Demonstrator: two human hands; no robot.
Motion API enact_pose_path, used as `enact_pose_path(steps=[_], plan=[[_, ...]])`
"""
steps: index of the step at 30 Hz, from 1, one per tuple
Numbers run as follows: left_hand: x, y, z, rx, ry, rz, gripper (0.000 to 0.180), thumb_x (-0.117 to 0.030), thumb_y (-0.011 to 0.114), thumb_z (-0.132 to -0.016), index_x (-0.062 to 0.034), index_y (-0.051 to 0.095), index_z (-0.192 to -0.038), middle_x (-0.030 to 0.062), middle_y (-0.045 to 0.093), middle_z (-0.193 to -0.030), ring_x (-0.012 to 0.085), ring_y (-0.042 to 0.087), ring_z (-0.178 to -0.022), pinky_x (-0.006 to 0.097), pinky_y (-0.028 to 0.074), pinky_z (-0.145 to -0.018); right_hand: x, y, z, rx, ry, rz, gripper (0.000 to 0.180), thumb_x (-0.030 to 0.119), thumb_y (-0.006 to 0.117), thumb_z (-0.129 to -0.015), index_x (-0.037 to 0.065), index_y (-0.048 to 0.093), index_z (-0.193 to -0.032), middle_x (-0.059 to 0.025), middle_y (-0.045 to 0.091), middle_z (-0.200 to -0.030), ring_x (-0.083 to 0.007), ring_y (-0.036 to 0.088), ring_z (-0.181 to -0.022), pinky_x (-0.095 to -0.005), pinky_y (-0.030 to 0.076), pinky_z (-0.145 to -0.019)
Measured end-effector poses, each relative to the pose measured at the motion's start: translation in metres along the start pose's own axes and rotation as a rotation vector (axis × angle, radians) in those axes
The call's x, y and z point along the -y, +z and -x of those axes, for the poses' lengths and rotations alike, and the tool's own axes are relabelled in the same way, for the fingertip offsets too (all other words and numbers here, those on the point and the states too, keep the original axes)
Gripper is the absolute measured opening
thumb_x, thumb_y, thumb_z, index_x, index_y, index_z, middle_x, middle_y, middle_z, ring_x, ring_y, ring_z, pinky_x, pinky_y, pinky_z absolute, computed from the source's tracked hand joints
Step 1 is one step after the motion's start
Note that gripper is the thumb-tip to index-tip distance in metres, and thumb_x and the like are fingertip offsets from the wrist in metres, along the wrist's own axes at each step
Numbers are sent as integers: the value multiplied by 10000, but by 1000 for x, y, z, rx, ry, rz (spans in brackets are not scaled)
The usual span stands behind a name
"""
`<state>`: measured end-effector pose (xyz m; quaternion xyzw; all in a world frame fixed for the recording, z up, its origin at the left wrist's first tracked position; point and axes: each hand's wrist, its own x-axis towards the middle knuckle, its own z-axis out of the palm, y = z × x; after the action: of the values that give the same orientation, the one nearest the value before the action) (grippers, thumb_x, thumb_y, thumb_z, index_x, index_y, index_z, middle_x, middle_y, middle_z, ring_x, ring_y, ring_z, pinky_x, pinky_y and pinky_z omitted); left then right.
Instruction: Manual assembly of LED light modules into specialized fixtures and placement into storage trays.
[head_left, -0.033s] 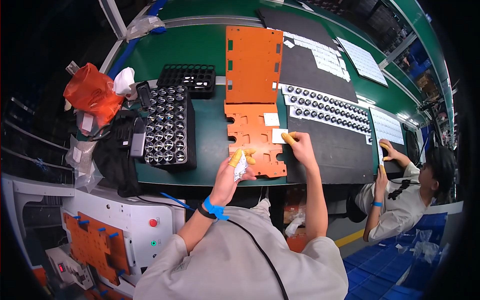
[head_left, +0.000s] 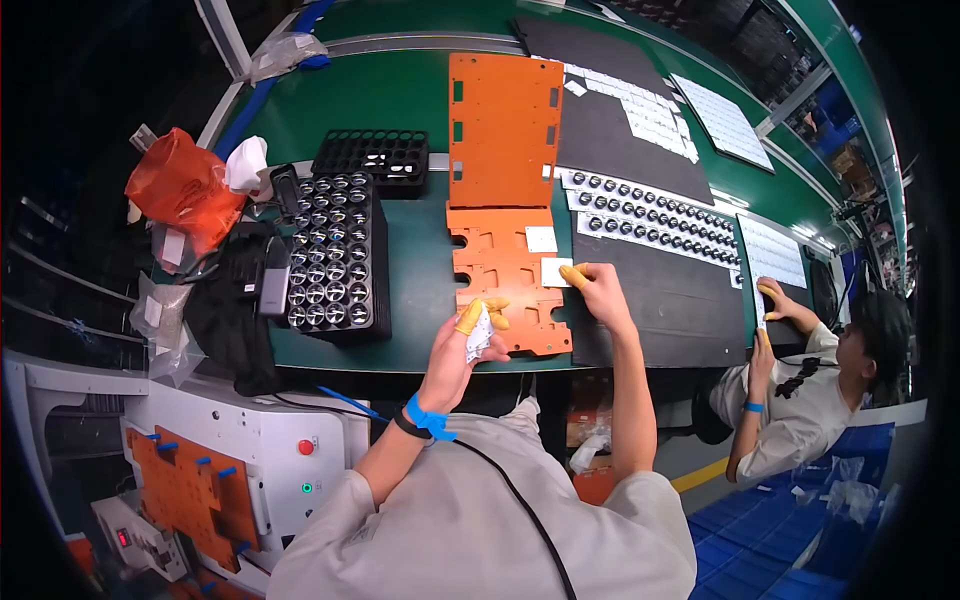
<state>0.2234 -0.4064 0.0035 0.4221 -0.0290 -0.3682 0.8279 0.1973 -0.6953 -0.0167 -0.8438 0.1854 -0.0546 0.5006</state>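
In front of me lies an orange fixture [head_left: 490, 245] with shaped recesses, its flat orange lid [head_left: 505, 130] folded back on the far side. My left hand [head_left: 458, 350], with yellow finger covers, is closed around several small white square plates [head_left: 479, 338] above the fixture's near left part. At the fixture's right edge my right hand [head_left: 602, 297] pinches another white square plate [head_left: 554, 272], which lies over a recess or just above it; I cannot tell which. Just beyond, one more white plate [head_left: 541, 239] rests on the fixture.
Left stands a stack of black trays [head_left: 335, 255] with shiny round parts, a black tray [head_left: 372, 155] behind it. White strips with black round parts [head_left: 655, 222] lie on a dark mat [head_left: 650, 310] at right. A co-worker's hands [head_left: 775, 310] work further right.
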Motion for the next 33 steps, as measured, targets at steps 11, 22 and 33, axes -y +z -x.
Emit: enact_pose_path(steps=[11, 22, 33], plan=[[-2, -14, 6, 24, -6, 65, 395, -362, 405, -1094, -35, 585, -1224, 15, 577, -932, 95, 455, -637, 267, 462, -550, 19, -4, -23, 299, 116, 231, 329, 259, 723, -942, -61, 739, -865, 6, 554, -625, -69, 446, -664, -368, 397, -563], [-12, -18, 23, 153, -8, -22, 518, -422, 396, -1088, 2, 605, -1298, -19, 543, -883, 58, 409, -633, 254, 451, -579, 180, 63, 10, 17, -447, 659, 314, 347, 752, -891, 35, 764, -920, -128, 686, -676, -330, 676, -647, -409, 528, -631], [-18, -36, 41, 132, 76, -305, 494, -383, 576, -1054, -3, 575, -1370, -15, 591, -915, 32, 472, -630, 203, 439, -551, 250, 157, -69, 84, -495, 473, 322, 307, 792, -855, 15, 772, -990, -162, 752, -842, -314, 723, -794, -423, 551, -720]])
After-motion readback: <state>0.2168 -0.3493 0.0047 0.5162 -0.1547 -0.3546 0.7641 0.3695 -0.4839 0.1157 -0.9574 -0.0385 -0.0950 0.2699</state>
